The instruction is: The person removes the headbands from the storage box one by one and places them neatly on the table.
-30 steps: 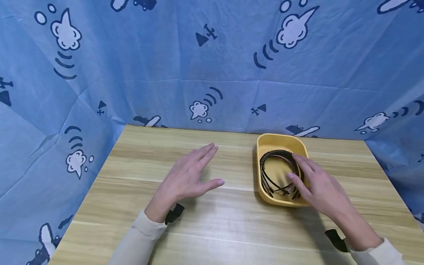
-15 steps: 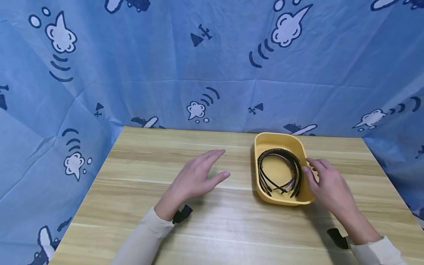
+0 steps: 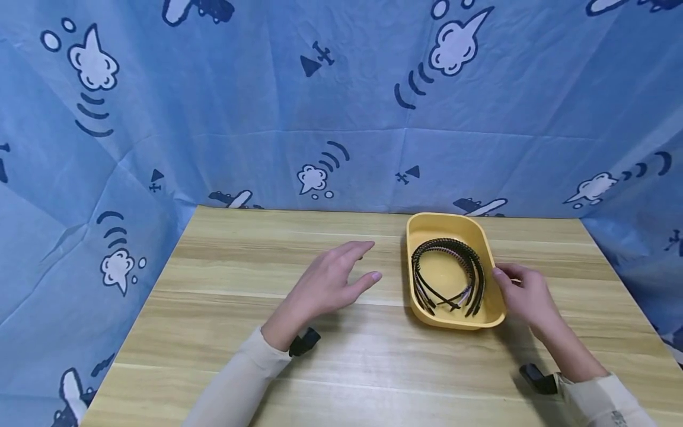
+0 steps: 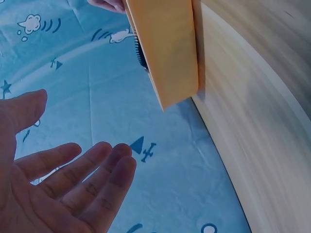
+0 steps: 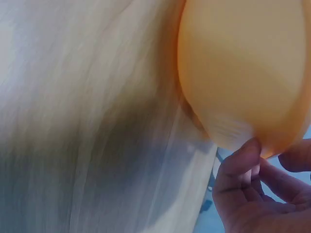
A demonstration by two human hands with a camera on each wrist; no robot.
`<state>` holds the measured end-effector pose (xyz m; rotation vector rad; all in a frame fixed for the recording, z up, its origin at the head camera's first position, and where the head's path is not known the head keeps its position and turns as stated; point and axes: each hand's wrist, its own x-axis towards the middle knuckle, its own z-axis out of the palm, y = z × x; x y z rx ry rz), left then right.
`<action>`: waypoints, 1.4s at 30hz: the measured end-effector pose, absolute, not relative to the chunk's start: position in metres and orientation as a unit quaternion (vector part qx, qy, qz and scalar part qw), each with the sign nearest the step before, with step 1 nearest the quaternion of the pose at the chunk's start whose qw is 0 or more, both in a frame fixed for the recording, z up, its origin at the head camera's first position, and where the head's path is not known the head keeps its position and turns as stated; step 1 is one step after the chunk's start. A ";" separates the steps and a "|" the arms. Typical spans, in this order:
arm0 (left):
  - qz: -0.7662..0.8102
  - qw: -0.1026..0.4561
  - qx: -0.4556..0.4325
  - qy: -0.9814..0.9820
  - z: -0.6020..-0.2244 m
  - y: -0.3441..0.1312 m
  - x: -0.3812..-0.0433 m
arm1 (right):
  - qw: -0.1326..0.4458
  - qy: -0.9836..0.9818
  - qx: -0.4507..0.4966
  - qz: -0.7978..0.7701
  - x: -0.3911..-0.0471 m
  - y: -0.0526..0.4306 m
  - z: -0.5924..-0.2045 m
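A yellow plastic bin [image 3: 453,323] stands on the right part of the table with several dark braided hoops [image 3: 453,244] inside, open at their ends like headbands. My right hand [image 3: 528,299] pinches the bin's right edge, thumb at the rim. In the right wrist view, fingertips [image 5: 250,148] press against the bin's outer wall. My left hand [image 3: 328,281] hovers left of the bin, holding nothing, its fingers relaxed and thumb spread. The left wrist view shows this palm [image 4: 29,199] apart from the bin's side wall [image 4: 170,53].
A light wood-grain table [image 3: 224,267] lies under both hands. Blue patterned cloth [image 3: 299,107] hangs along its back edge and at both sides. Each wrist carries a small black camera mount [image 3: 305,343].
My right hand has drawn back from over the hoops to the bin's right edge and now grips it. My left hand has drifted a little to the right.
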<state>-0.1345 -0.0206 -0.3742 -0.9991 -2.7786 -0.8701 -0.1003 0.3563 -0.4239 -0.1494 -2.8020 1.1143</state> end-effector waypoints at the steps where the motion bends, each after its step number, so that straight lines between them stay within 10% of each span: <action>1: -0.282 0.030 -0.327 -0.901 -0.374 -0.019 -0.135 | 0.046 -0.919 -0.060 0.387 -0.101 0.357 -0.425; 10: -0.282 0.025 -0.350 -0.893 -0.375 -0.004 -0.137 | -0.037 -0.840 -0.112 0.530 -0.101 0.361 -0.425; 42: -0.299 0.010 -0.392 -0.870 -0.384 0.055 -0.171 | -0.024 -0.831 -0.112 0.544 -0.090 0.331 -0.428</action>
